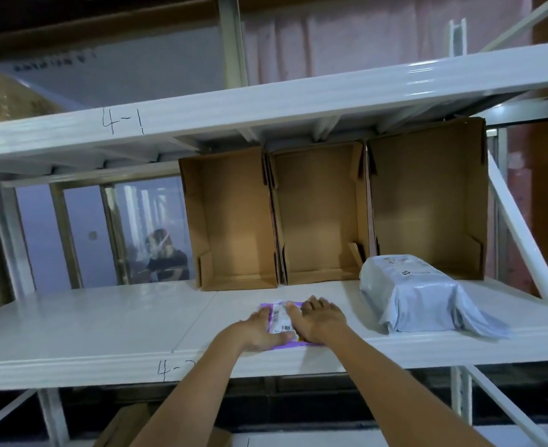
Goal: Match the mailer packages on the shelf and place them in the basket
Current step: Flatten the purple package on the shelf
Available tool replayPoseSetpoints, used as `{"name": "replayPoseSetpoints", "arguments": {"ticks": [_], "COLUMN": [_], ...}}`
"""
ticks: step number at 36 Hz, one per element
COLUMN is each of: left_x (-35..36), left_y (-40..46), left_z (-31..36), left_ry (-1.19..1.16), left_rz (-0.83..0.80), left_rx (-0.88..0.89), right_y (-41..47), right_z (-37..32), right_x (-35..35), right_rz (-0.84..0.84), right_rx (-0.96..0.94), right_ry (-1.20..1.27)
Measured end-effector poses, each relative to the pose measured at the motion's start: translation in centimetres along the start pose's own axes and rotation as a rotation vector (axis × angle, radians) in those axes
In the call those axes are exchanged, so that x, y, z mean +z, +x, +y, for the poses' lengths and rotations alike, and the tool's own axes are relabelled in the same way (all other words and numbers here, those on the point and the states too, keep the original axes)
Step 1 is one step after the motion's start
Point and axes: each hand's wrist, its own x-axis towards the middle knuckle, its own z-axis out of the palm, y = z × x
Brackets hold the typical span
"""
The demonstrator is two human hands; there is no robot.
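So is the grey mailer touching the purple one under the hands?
Apart. The head view shows bare white shelf between the grey mailer and the purple mailer.

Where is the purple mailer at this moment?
In the head view the purple mailer lies flat near the front edge of the middle shelf, under both hands, left and right. The grey mailer sits to its right.

Under the fingers (311, 306) lies a purple mailer (277, 321) of thin glossy plastic with a paper barcode label. Beyond the fingertips stand three boxes (317, 214) — matt brown corrugated cardboard. To their right, a grey mailer (417, 291) — smooth, wrinkled plastic film. The shelf (104, 321) is white painted metal, faintly glossy.
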Motion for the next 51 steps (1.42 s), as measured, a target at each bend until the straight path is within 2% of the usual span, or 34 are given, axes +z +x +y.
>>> {"name": "replayPoseSetpoints", "arguments": {"ticks": [4, 6, 11, 12, 14, 17, 19, 22, 25, 29, 35, 47, 51], "left_x": [0.0, -0.3, -1.6, -1.7, -1.5, -0.6, 0.7, 2.4, 2.7, 2.3, 1.8, 2.5, 3.2], "left_y": [0.6, 0.9, 0.7, 0.9, 1.4, 2.4, 3.0, 3.4, 3.8, 3.8, 3.5, 3.1, 2.1], "left_z": [-0.6, -0.8, -0.1, 0.0, 0.4, 1.7, 2.4, 2.4, 2.1, 2.2, 1.5, 1.8, 2.2], "left_ry": [-0.033, -0.018, 0.415, 0.381, 0.144, -0.033, 0.004, 0.085, 0.112, 0.148, 0.102, 0.183, 0.217], "left_rz": [0.030, 0.104, 0.472, 0.511, 0.542, 0.450, 0.368, 0.407, 0.386, 0.293, 0.247, 0.243, 0.188], "left_rx": [-0.002, -0.005, -0.173, -0.186, -0.175, -0.145, -0.146, -0.075, -0.048, -0.027, -0.044, -0.227, -0.302], "right_y": [-0.3, -0.8, -2.0, -1.9, -2.1, -2.4, -2.3, -1.5, -0.2, 0.9, 1.7, 1.6, 1.5], "right_z": [0.1, 0.2, -0.2, -0.3, -0.5, -0.4, -0.1, 0.6, 0.8, -0.2, -0.9, -1.1, -0.9], "right_x": [0.2, 0.0, -1.1, -1.4, -2.1, -2.9, -3.1, -3.0, -2.3, -0.3, 0.4, 0.6, 0.3], "right_rz": [0.004, 0.023, 0.108, 0.126, 0.173, 0.293, 0.354, 0.427, 0.483, 0.361, 0.188, 0.156, 0.117], "right_rx": [0.015, 0.023, 0.073, 0.069, 0.040, -0.046, -0.086, -0.103, -0.208, -0.332, -0.247, -0.193, -0.192], "right_ry": [-0.005, -0.067, -0.427, -0.461, -0.457, -0.329, -0.221, -0.139, -0.061, 0.063, 0.110, 0.072, 0.104]}}
